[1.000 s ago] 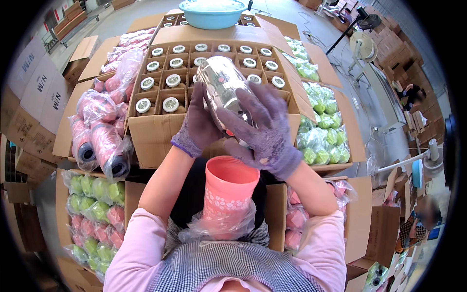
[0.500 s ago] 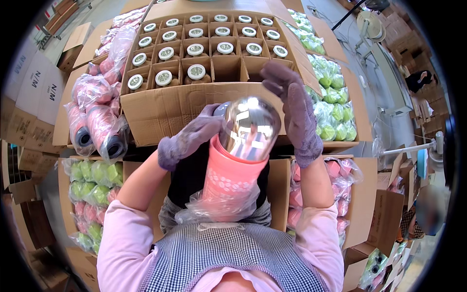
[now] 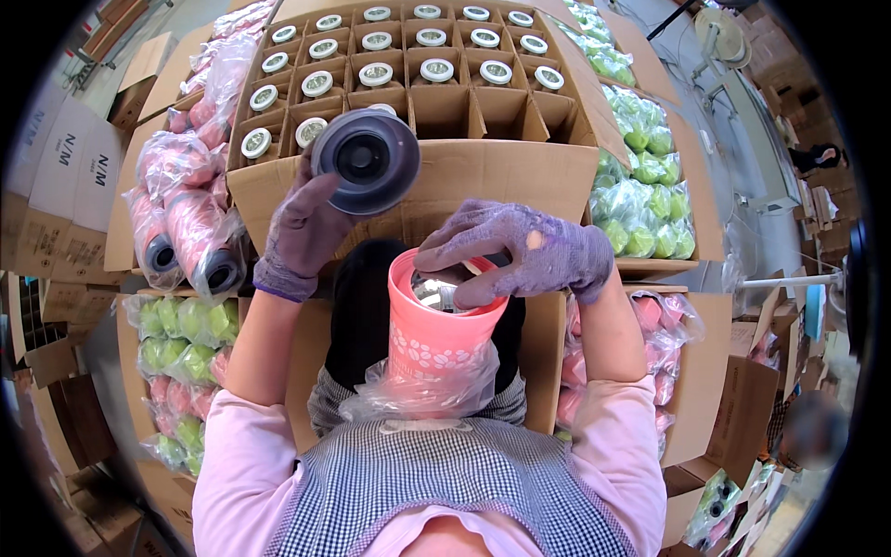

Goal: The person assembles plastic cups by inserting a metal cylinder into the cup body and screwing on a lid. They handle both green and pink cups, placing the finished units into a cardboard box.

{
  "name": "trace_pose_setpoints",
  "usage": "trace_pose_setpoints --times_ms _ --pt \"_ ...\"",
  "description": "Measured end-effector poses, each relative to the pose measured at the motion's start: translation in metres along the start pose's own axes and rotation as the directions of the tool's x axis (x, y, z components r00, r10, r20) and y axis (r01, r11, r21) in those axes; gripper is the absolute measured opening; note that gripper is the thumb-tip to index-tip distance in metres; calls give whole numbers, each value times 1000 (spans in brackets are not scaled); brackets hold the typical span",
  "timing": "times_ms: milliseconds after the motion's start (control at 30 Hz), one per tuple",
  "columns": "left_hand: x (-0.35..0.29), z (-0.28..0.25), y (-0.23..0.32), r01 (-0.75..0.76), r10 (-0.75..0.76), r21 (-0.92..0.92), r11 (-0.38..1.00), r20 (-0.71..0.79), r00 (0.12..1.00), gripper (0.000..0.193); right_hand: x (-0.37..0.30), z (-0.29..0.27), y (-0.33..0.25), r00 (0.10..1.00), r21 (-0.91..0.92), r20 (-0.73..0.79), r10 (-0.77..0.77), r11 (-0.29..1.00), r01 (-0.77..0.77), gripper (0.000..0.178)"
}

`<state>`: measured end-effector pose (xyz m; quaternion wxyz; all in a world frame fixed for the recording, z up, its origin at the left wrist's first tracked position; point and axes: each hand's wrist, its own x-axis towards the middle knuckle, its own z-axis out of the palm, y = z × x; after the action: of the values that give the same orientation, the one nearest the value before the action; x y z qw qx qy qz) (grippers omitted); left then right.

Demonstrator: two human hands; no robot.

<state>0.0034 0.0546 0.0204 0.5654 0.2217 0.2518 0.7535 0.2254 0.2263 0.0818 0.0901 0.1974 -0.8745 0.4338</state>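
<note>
Pink sleeve (image 3: pixel 441 339) under right hand (image 3: pixel 520 255) — lid (image 3: pixel 365 160) in left hand (image 3: pixel 302 232).

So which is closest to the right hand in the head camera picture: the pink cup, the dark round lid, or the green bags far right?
From the right hand:
1. Pink cup, touching, directly under it.
2. Dark round lid, up-left, held by the left hand.
3. Green bags, farther right.

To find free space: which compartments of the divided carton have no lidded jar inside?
In the divided carton, the three nearest-row compartments on the right are empty; all others hold silver-lidded jars.
</note>
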Motion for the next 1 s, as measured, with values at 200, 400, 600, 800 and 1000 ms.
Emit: trace_pose_setpoints --times_ms 200,400,600,800,1000 --pt "8 18 -25 -331 395 749 574 100 913 48 2 14 -29 931 -26 -126 343 937 -349 31" --pt "4 69 -5 -298 105 801 520 287 952 30 -64 24 16 636 208 -682 362 929 -305 30" --pt "-10 98 -9 -271 -3 896 353 291 957 28 -32 54 17 692 927 -340 637 351 132 67" --pt "-23 118 -20 -332 34 940 72 330 943 26 -18 54 -1 771 633 -440 460 768 -96 56" --pt "-23 122 -9 -339 -218 940 26 336 916 41 -21 60 -11 766 756 -418 488 655 -5 50"
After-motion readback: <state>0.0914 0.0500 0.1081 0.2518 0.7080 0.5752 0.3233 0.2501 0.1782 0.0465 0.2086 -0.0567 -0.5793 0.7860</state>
